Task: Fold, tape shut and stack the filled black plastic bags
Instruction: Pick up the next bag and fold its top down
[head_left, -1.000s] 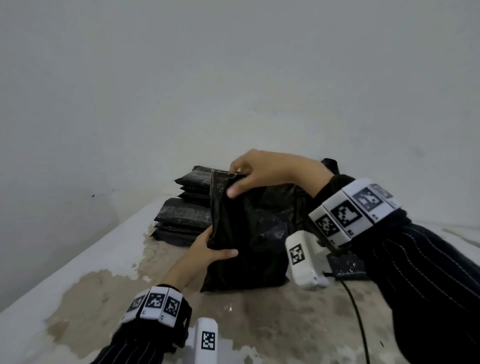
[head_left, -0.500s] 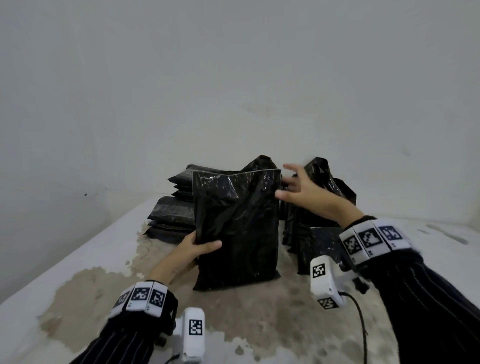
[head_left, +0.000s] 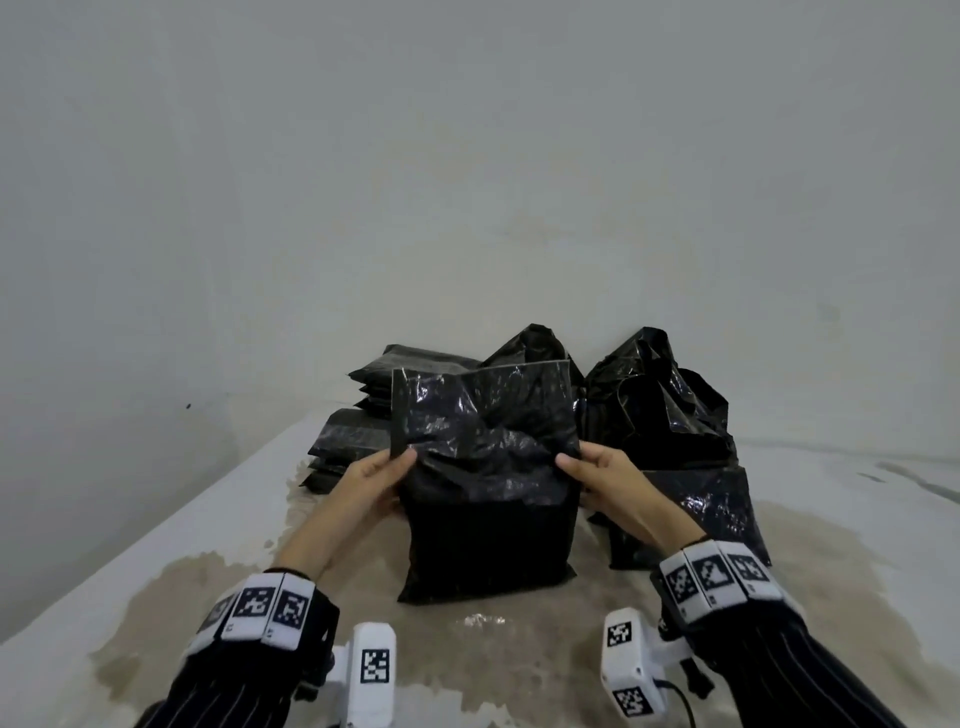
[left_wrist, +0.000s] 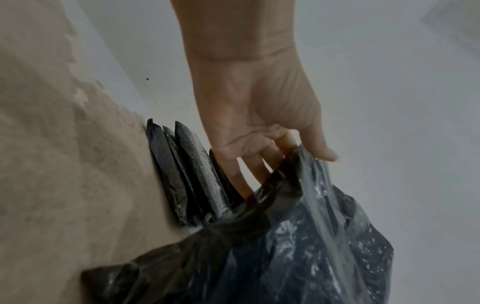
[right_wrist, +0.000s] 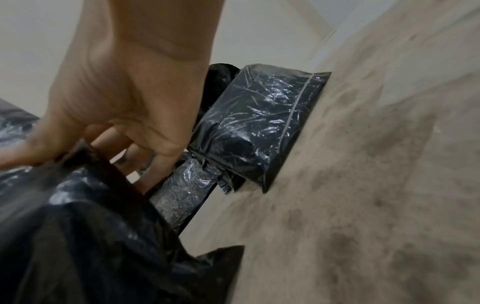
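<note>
A filled, crinkled black plastic bag stood upright on the stained grey table; the left hand pinched its left edge; the right hand pinched its right edge; a stack of flat, folded black bags lay behind-left.

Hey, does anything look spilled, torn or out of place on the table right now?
Nothing spilled or torn. Both hands pinch the upright bag, still unfolded. The table has worn brown patches; the stack looks tidy.
</note>
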